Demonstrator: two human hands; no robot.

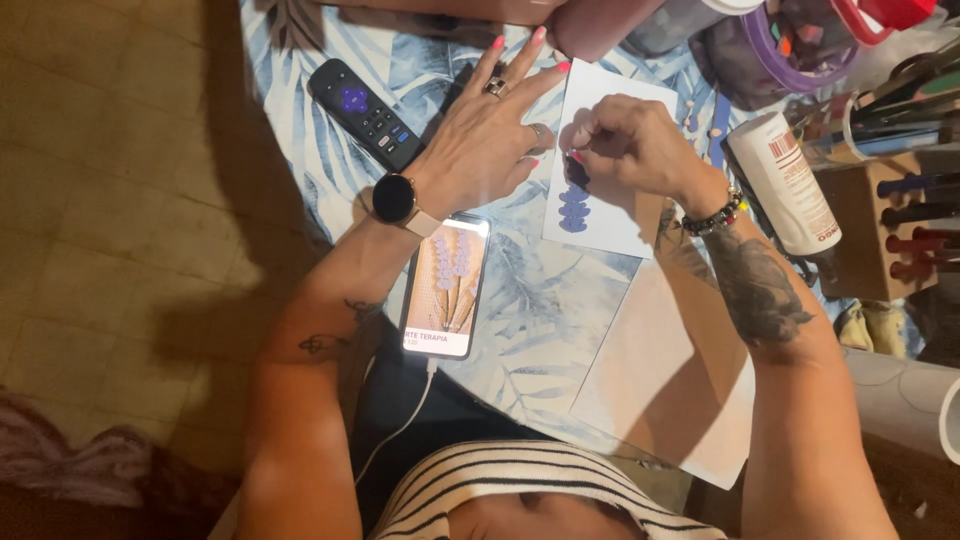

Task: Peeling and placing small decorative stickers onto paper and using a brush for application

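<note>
I see a small white card (600, 160) at upper centre of the frame, lying on a leaf-print cloth (530, 310), with a column of purple petal dabs running down it. My right hand (630, 150) has its fingers pinched shut at the dabs; what they grip I cannot tell. My left hand (490, 130) rests flat with fingers spread, at the card's left edge.

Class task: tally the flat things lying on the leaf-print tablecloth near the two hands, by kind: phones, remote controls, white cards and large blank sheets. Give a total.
Phones: 1, the phone
Remote controls: 1, the black remote
White cards: 1, the card under the right hand
Large blank sheets: 1, the sheet
Total: 4
</note>
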